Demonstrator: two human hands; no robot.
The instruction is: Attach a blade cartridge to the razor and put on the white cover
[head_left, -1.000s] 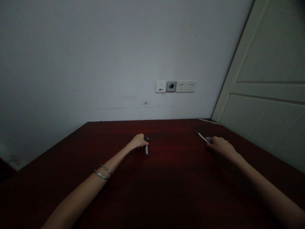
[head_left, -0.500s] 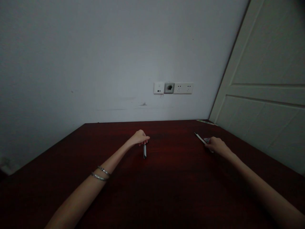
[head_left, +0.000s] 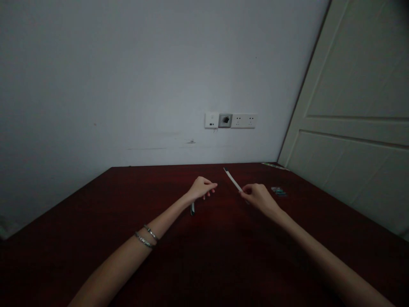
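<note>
My right hand (head_left: 257,197) is closed on a thin white stick-like object (head_left: 232,179), holding it tilted up and to the left above the dark red table (head_left: 204,256). My left hand (head_left: 202,188) hovers just left of it, fingers loosely curled and pointing toward the stick, with nothing visibly in them. A small dark slim object (head_left: 192,208) lies on the table under my left wrist, partly hidden. Two bracelets (head_left: 146,237) sit on my left forearm.
A small greenish item (head_left: 278,190) lies on the table to the right of my right hand. Wall sockets (head_left: 230,120) are on the grey wall behind the table. A white door (head_left: 354,128) stands at the right, and a thin strip (head_left: 271,165) rests at the table's far right corner.
My right hand lifted the white stick off the table and carried it left toward my left hand, leaving the greenish item behind. My left hand let go of the dark object and rose slightly.
</note>
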